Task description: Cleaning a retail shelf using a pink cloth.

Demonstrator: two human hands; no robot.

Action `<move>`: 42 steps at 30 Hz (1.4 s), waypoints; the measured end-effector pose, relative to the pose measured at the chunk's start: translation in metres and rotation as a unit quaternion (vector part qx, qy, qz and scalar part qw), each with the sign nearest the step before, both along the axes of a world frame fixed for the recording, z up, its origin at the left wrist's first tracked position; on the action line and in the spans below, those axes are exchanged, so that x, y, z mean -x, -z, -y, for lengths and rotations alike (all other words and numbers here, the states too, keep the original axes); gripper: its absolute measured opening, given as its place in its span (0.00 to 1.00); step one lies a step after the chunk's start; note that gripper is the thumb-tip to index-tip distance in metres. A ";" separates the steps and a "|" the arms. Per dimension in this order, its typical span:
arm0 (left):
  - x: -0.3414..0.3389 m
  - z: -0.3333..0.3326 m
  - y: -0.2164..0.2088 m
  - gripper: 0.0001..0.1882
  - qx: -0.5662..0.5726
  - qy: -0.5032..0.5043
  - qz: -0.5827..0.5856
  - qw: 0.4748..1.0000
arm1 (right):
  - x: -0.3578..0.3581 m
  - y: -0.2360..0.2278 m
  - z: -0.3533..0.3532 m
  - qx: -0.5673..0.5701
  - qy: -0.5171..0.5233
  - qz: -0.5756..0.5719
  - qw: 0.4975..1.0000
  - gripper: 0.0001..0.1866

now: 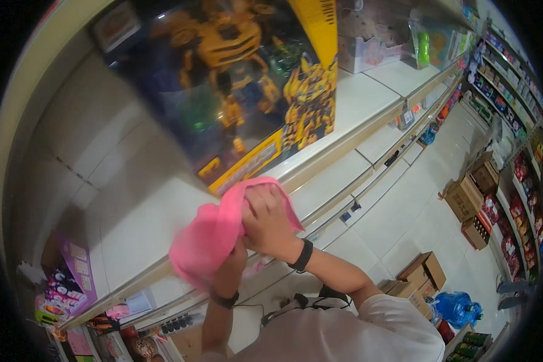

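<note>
1. Pink cloth (204,241): at the front edge of the white shelf (145,196), bunched, one end blurred.
2. Right hand (268,220): fingers curled closed over the cloth, gripping its folds.
3. Left hand (234,262): at 7 o'clock from the right, partly under the cloth; fingers hidden, so I cannot tell how far open they are or whether they grip.
4. Boxed yellow toy robot (238,78): 12 o'clock from the cloth, over the shelf. Contact with the cloth cannot be told.
5. Purple package (75,277): 8 o'clock, well apart from both hands.
6. Progress (judgement): under way; cloth already in hand. Left: it is neither spread out nor put down. Fraction complete: cannot tell from here.
</note>
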State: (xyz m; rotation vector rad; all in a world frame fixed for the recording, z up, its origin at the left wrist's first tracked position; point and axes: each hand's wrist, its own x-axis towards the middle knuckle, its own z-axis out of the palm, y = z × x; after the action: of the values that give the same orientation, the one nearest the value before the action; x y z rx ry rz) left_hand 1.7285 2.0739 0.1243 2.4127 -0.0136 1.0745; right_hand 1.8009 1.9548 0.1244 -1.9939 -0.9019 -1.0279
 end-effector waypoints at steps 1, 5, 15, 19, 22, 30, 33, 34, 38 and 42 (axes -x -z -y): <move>-0.007 0.007 0.000 0.12 -0.001 0.004 -0.001 1.000 | -0.007 -0.003 0.010 0.017 -0.007 -0.002 1.000 0.35; -0.029 0.045 0.001 0.16 -0.074 -0.002 -0.017 0.997 | -0.037 -0.007 0.054 0.008 -0.018 0.026 0.999 0.36; -0.077 0.091 0.045 0.27 0.193 0.013 0.031 0.981 | -0.089 -0.019 0.106 0.084 -0.082 0.155 0.981 0.21; -0.088 0.092 0.057 0.29 0.309 0.038 0.153 0.938 | -0.090 -0.031 0.106 0.292 -0.133 0.014 0.947 0.08; -0.098 0.107 0.055 0.34 0.385 0.135 0.137 0.902 | -0.105 -0.019 0.119 0.151 -0.076 0.174 0.970 0.06; -0.102 0.112 0.047 0.35 0.197 0.047 0.011 0.979 | -0.120 -0.020 0.121 0.013 -0.120 0.197 0.973 0.04; -0.089 0.095 0.057 0.36 0.157 0.055 0.049 0.985 | -0.115 -0.015 0.124 0.052 -0.146 0.155 0.976 0.04; -0.085 0.097 0.061 0.36 0.143 0.056 0.060 0.986 | -0.115 -0.016 0.127 0.094 -0.124 0.170 0.973 0.04; -0.114 0.138 0.010 0.27 0.070 -0.004 0.001 0.998 | -0.126 -0.032 0.140 0.029 -0.106 0.214 0.971 0.04; -0.127 0.167 0.023 0.37 0.352 0.089 0.191 0.912 | -0.121 -0.031 0.157 0.232 -0.155 0.055 0.959 0.11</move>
State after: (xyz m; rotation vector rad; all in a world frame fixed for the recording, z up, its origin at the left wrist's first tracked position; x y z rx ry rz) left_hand 1.8556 1.9073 0.1014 1.5114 0.0190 1.1915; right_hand 1.9223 1.7976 0.1554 -2.0805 -1.5778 -0.8034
